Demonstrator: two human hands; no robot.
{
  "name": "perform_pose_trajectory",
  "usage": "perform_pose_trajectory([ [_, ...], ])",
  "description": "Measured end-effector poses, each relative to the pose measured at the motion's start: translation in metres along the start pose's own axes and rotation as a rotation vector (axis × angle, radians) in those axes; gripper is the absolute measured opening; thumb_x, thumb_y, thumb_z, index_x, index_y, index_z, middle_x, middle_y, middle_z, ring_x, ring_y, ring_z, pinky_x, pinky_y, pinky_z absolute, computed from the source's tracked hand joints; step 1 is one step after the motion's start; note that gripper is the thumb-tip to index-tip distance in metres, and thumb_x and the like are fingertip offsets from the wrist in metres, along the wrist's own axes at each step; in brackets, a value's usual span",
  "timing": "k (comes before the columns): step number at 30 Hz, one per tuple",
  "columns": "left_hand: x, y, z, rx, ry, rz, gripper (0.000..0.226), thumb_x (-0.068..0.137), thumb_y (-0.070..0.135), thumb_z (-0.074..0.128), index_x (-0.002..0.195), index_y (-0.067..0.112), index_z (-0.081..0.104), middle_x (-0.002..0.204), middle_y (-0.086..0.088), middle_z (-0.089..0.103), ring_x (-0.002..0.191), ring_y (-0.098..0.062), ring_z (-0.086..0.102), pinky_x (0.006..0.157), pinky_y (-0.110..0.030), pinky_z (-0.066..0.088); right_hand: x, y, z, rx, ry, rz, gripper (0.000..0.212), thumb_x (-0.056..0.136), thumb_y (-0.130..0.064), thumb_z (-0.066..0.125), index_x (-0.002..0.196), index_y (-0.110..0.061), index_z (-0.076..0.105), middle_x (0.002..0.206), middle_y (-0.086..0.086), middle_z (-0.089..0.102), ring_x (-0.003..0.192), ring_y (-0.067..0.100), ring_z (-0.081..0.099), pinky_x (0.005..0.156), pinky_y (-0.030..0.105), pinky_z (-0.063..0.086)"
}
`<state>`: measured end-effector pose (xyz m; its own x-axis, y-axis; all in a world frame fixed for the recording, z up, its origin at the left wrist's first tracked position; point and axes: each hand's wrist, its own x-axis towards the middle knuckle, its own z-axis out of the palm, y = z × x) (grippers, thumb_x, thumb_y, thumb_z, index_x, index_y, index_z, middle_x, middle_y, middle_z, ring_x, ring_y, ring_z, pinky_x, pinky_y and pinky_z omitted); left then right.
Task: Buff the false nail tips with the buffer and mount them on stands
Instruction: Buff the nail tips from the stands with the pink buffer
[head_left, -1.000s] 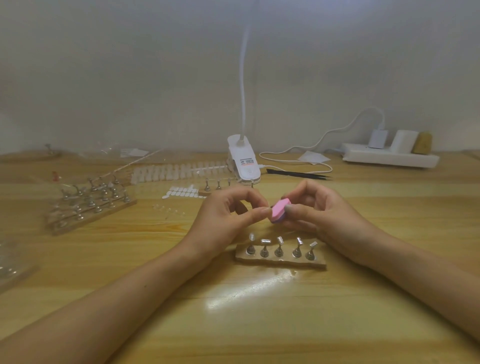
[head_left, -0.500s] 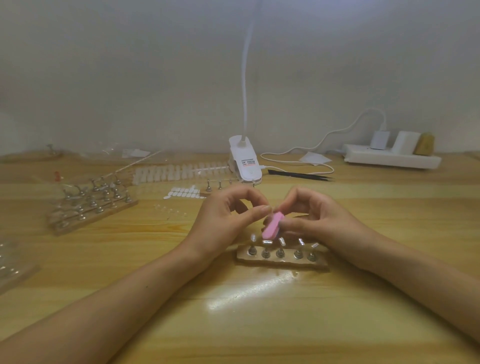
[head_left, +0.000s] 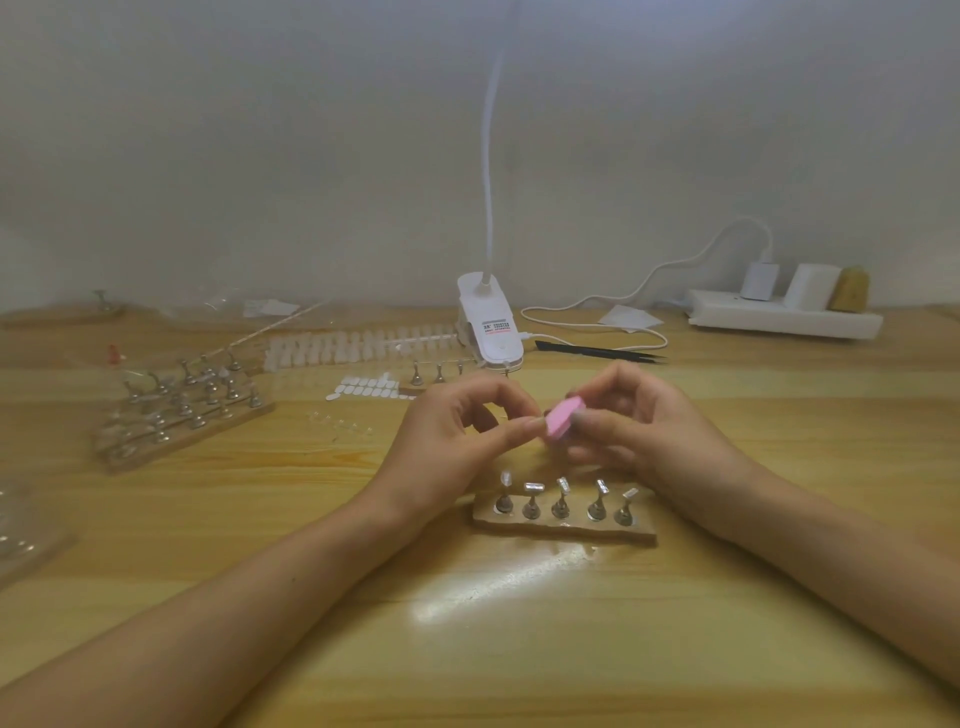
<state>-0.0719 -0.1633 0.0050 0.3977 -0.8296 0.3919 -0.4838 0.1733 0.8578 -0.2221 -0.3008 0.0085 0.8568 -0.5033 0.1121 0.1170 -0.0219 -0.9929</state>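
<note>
**Two hands at a pink buffer, five stands waiting in front of the lamp**

The wooden bench (head_left: 467, 649) carries everything, and the white clip lamp (head_left: 491, 332) at its back middle serves as the marker.

Both forearms reach in from the near edge and meet just in front of the lamp. The right hand (head_left: 649, 431) pinches one pink buffer (head_left: 561, 421) between thumb and fingers. The left hand (head_left: 447, 441) is narrowed, its forefinger tip touching the buffer's face. Any nail tip held there is too small to see.

Right of the lamp, against the wall, lies one white power strip (head_left: 784, 319) with three plugs in it: two white, one tan.

Left of the lamp and nearer the camera sits a cluster of wooden blocks (head_left: 182, 415) crowded with metal stands, too many and too blurred to count. At the far left edge is a clear tray (head_left: 26, 535) whose contents are unclear.

In front of the lamp, nearer than the hands, one wooden block (head_left: 563, 522) holds five metal stands in a row, all leaning slightly.

Touching the lamp's left side is one long strip of pale nail tips (head_left: 358, 345). Just in front of that strip lies a sheet of small white ovals (head_left: 366, 387).

Beside the lamp's right side lie one pair of black tweezers (head_left: 597, 351).
</note>
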Motion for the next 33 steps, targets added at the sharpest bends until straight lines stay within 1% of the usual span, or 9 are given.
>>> perform_pose_trajectory([
  [4,0.0003,0.0008,-0.0002,-0.019,0.0,0.004,0.008,0.083,0.019,0.075,0.077,0.021,0.072,0.079,0.011,0.067,0.063,0.002,0.052,0.06,-0.011,0.04,-0.0006,-0.0026,0.0007,-0.044,-0.103,0.017,0.021,0.083,-0.013,0.072,0.097,-0.006,0.059,0.105,0.016,0.074,0.091,0.033,0.075,0.068,0.025,0.06],
  [7,0.0004,0.0011,0.0,-0.009,-0.006,0.009,0.007,0.082,0.019,0.076,0.077,0.022,0.072,0.079,0.01,0.067,0.064,0.001,0.052,0.062,-0.014,0.042,0.0016,-0.0006,-0.0021,0.032,0.005,0.01,0.025,0.079,-0.013,0.07,0.099,-0.005,0.057,0.101,0.015,0.073,0.091,0.027,0.075,0.069,0.025,0.059],
  [9,-0.0006,0.0015,0.0,-0.005,-0.01,0.019,0.007,0.082,0.018,0.077,0.077,0.021,0.073,0.079,0.011,0.067,0.066,0.001,0.053,0.064,-0.015,0.044,0.0027,-0.001,-0.003,0.028,-0.011,0.016,0.025,0.079,-0.013,0.069,0.099,-0.004,0.056,0.101,0.016,0.073,0.091,0.027,0.074,0.069,0.024,0.059],
  [17,0.0001,0.0011,-0.0003,-0.001,0.002,0.01,0.01,0.083,0.018,0.076,0.076,0.023,0.072,0.08,0.01,0.068,0.066,0.001,0.053,0.063,-0.014,0.044,0.0011,-0.0028,-0.001,-0.036,-0.143,0.041,0.025,0.08,-0.012,0.072,0.098,-0.003,0.057,0.107,0.02,0.072,0.095,0.037,0.073,0.077,0.033,0.061],
  [21,0.0,0.0011,-0.0002,-0.003,-0.003,-0.002,0.008,0.083,0.022,0.076,0.077,0.026,0.072,0.08,0.011,0.068,0.066,-0.002,0.053,0.064,-0.017,0.046,0.0016,-0.0021,-0.002,0.026,-0.004,0.021,0.023,0.079,-0.012,0.07,0.098,-0.005,0.058,0.101,0.017,0.073,0.09,0.028,0.075,0.07,0.026,0.06],
  [24,0.0002,0.0007,-0.0006,-0.006,0.0,-0.013,0.007,0.084,0.02,0.075,0.078,0.024,0.072,0.08,0.01,0.068,0.066,-0.002,0.054,0.063,-0.016,0.045,0.0,-0.003,-0.0001,-0.064,-0.138,0.031,0.021,0.08,-0.014,0.074,0.096,-0.009,0.061,0.107,0.017,0.073,0.093,0.035,0.074,0.074,0.032,0.061],
  [27,0.0,0.0005,-0.0003,0.0,-0.002,-0.013,0.008,0.083,0.02,0.076,0.077,0.024,0.072,0.08,0.01,0.068,0.065,0.0,0.053,0.062,-0.014,0.044,0.0007,-0.002,-0.0012,-0.014,-0.017,0.021,0.023,0.079,-0.013,0.072,0.097,-0.006,0.059,0.108,0.022,0.071,0.093,0.033,0.074,0.071,0.028,0.061],
  [30,-0.0003,0.001,-0.0008,-0.017,0.016,-0.006,0.012,0.084,0.018,0.075,0.075,0.025,0.071,0.08,0.01,0.068,0.065,-0.001,0.053,0.063,-0.014,0.043,0.0003,-0.0025,0.0006,-0.035,-0.107,0.022,0.023,0.078,-0.012,0.074,0.096,-0.006,0.06,0.107,0.019,0.072,0.092,0.036,0.074,0.072,0.031,0.061],
  [33,-0.0002,0.0022,-0.0001,0.011,-0.001,0.004,0.011,0.084,0.018,0.076,0.076,0.025,0.072,0.079,0.012,0.067,0.066,0.001,0.054,0.063,-0.014,0.044,0.0003,-0.0011,0.0003,-0.042,-0.03,0.01,0.023,0.081,-0.011,0.071,0.098,-0.003,0.057,0.107,0.022,0.071,0.092,0.035,0.074,0.074,0.032,0.062],
])
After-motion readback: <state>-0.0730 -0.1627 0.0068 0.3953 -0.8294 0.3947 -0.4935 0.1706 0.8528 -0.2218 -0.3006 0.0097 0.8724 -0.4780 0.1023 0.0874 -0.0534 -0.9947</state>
